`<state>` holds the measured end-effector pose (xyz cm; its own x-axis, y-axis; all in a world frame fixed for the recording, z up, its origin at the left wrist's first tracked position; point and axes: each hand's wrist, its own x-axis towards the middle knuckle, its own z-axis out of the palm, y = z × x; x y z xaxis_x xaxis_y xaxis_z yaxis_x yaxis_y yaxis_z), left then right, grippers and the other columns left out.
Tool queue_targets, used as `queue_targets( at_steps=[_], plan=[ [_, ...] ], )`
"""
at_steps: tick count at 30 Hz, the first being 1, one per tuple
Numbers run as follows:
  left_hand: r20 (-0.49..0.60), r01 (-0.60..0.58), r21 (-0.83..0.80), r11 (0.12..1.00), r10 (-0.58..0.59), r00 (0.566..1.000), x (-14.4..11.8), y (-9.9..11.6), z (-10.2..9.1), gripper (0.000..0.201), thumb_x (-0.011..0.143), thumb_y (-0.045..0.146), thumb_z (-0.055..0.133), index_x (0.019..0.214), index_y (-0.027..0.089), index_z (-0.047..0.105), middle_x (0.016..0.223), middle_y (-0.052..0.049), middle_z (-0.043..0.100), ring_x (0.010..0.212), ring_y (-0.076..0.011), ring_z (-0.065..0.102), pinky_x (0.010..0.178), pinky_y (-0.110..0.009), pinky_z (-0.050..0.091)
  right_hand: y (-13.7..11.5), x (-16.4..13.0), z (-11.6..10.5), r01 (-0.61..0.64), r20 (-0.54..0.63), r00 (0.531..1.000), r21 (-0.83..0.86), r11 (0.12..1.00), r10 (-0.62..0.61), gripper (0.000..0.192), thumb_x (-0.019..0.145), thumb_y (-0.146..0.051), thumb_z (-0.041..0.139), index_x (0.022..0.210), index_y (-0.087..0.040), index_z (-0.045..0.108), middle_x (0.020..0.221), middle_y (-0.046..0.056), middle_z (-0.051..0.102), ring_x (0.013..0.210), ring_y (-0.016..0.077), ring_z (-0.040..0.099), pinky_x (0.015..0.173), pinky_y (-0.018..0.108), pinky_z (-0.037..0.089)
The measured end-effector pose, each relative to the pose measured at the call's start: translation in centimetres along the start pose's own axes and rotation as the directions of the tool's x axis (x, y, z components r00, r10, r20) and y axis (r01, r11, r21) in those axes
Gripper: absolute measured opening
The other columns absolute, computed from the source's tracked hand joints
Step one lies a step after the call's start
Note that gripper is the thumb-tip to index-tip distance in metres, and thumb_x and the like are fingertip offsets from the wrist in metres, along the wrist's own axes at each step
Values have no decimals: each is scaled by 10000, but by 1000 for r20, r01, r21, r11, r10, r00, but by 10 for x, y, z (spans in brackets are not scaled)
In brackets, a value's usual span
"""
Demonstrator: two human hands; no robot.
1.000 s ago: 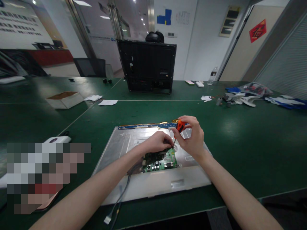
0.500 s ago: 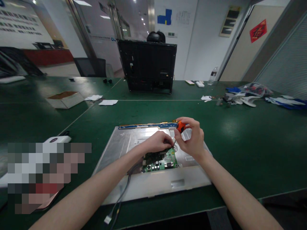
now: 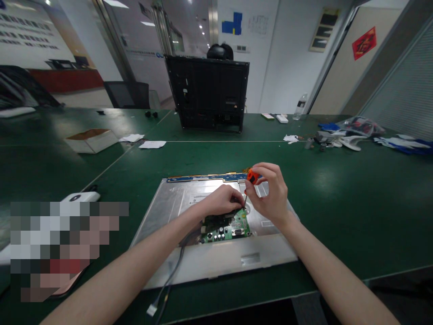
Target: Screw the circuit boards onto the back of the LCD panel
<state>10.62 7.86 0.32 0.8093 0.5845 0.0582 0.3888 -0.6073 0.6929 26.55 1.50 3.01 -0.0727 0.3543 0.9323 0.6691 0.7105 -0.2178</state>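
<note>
Pinching a screwdriver (image 3: 252,176), the right hand (image 3: 272,198) flanks the left hand (image 3: 223,199), whose hidden grip I cannot tell.

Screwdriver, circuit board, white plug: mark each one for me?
Screwdriver (image 3: 252,176): head view, on the orange and black handle.
Circuit board (image 3: 233,224): head view, on its exposed green face.
White plug (image 3: 152,310): head view, on the middle of its body.
</note>
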Motion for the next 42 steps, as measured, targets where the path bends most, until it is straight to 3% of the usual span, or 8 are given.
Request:
queue_targets(
  at_steps=[6,13,25,34,42],
  plan=[
    [5,5,-12,1000,-5,1000,-1,1,-1,154,752,70,632,805,131,764,713,-16,737,663,-143,631,650,-213,444,2,-2,1,-11,2,1000,40,999,11,331,857,-152,574,1165,-241,493,1050,71,620,937,191,632,597,274,582],
    [7,-1,-11,1000,1,1000,0,-1,0,162,741,68,625,787,140,762,712,-7,731,671,-144,629,675,-219,451,3,-3,3,-39,-32,999,40,998,40,374,837,-252,686,1137,-255,462,1026,52,632,902,185,645,597,274,577],
    [-1,17,-25,1000,-17,1000,-1,1,0,157,740,69,623,780,134,760,682,0,722,642,-138,623,652,-212,449,2,-2,1,-23,19,1000,33,999,22,366,846,-144,572,1189,-244,497,1057,68,621,928,186,635,588,270,581],
    [0,7,-13,1000,-7,1000,0,1,-1,158,740,65,628,784,134,763,719,-18,739,665,-145,633,681,-226,462,6,-7,4,-56,-6,998,37,998,57,398,832,-270,684,1149,-258,443,997,42,695,716,152,671,595,284,575],
    [-14,-10,-5,1000,10,1000,-1,-1,1,172,736,70,620,795,141,764,721,-11,739,672,-150,638,672,-224,460,4,-2,2,-22,33,999,33,999,21,326,857,-169,605,1152,-252,492,1057,73,630,948,194,647,649,302,588]
  ],
)
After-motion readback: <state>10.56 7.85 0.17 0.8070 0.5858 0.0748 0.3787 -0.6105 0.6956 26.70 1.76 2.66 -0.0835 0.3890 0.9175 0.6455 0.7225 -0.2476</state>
